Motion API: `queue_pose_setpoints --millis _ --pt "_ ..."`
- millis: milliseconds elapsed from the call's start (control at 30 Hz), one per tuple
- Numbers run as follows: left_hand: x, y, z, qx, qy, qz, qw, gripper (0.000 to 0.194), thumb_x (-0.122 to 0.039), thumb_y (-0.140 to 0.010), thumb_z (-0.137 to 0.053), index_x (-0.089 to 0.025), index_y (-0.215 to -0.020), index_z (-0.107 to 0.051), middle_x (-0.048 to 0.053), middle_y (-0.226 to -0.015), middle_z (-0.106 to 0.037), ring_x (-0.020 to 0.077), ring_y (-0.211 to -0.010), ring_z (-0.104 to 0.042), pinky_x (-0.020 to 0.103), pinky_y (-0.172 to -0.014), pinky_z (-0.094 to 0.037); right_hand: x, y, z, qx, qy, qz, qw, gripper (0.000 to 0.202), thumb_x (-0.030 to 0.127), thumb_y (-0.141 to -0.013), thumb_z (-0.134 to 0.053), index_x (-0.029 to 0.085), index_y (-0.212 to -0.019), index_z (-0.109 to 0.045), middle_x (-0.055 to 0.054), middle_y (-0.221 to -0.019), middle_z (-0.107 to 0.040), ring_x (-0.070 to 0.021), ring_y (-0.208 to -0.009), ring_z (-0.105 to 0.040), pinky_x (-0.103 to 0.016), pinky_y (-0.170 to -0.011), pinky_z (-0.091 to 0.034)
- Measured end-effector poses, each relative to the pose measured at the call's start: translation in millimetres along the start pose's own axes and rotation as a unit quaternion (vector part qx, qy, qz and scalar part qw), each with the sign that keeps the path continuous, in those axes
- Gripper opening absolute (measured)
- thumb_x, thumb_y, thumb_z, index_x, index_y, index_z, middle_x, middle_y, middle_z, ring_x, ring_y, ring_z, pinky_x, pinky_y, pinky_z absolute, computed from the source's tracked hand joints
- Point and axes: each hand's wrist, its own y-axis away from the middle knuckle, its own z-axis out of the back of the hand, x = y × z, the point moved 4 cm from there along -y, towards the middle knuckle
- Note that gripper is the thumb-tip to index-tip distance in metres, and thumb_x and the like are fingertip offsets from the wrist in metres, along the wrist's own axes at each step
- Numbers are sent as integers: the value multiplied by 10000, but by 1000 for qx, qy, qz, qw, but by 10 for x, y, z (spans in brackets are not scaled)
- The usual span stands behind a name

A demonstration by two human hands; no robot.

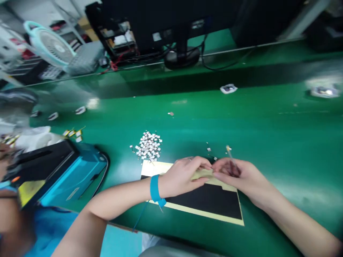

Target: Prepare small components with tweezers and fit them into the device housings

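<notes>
A pale yellow sheet with a black area lies on the green table. Over its upper part, my left hand, with a blue band on the wrist, has thumb and fingers round a yellowish strip. My right hand meets it from the right, its fingers pinched at the strip's right end. A thin clear stick with an orange-white tip pokes up from the right hand. Small white pieces are heaped beyond the sheet's left corner. A few small pieces lie beyond the hands.
At left stand a blue and black machine and yellow-wired parts. Another person's arm shows at the left edge. A monitor stand, cables and a fan are at the back. Small white-wrapped items sit farther across the table.
</notes>
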Motion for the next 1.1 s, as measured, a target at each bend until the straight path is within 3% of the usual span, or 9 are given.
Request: queue_pose_setpoints --millis 67,133,233,300,400,533,767,967,1100 --pt "21 54 252 -29 -59 12 998 165 -132 -781 -470 -195 -932 -497 34 -918 -622 147 -856 -590 254 -742 -479 -8 -14 134 -35 138 34 989 256 430 -699 -553 175 -725 -565 52 -477 -286 -91 -414 -296 -228 -408 -242" --pt "134 194 591 -98 -127 51 986 200 -84 -798 -403 -194 -908 -530 34 -924 -620 151 -885 -578 273 -779 -466 48 -14 255 -73 265 87 958 254 422 -739 -483 182 -751 -567 12 -531 -397 -102 -407 -325 -245 -408 -271" --pt "448 530 1035 -168 -257 148 940 260 -51 -781 -375 -185 -901 -562 45 -938 -617 187 -907 -564 335 -810 -449 173 40 409 -157 418 132 885 234 364 -805 -393 182 -829 -538 -85 -783 -557 -174 -537 -496 -286 -467 -346" --pt "688 752 1193 -166 -327 212 906 285 -62 -777 -378 -161 -976 -556 75 -1013 -597 219 -948 -549 372 -833 -440 201 80 471 -167 476 115 856 192 341 -817 -394 199 -809 -522 -90 -703 -580 -208 -543 -537 -292 -447 -346" --pt "937 962 1237 -133 -387 246 879 295 -138 -805 -382 -115 -1056 -537 128 -1122 -545 260 -1024 -512 404 -870 -420 131 117 399 -35 479 88 873 119 337 -777 -491 255 -704 -538 -43 -527 -572 -190 -418 -529 -274 -389 -340" --pt "977 1029 1233 -147 -391 240 876 261 -281 -827 -397 -169 -845 -632 87 -946 -619 234 -869 -573 358 -789 -458 56 180 121 99 470 87 873 83 225 -731 -572 268 -799 -593 -14 -763 -645 -217 -619 -621 -283 -505 -440" --pt "961 978 1311 -127 -340 260 895 289 -400 -774 -469 -201 -902 -635 73 -936 -599 216 -818 -574 314 -712 -455 134 155 -123 140 432 95 886 94 129 -731 -583 203 -697 -535 17 -764 -595 -153 -665 -596 -231 -544 -416" --pt "989 1103 1404 -189 -243 335 891 233 -397 -696 -571 -174 -733 -627 39 -719 -663 192 -654 -618 290 -630 -497 126 196 -4 137 455 90 875 108 132 -747 -568 203 -827 -575 -18 -884 -595 -182 -733 -605 -277 -606 -445" --pt "757 1148 1485 -265 -166 338 888 182 -367 -661 -632 -189 -694 -628 11 -794 -681 197 -732 -636 335 -710 -513 138 181 87 125 465 76 873 177 160 -751 -572 205 -921 -593 -40 -896 -612 -209 -791 -604 -301 -653 -453"
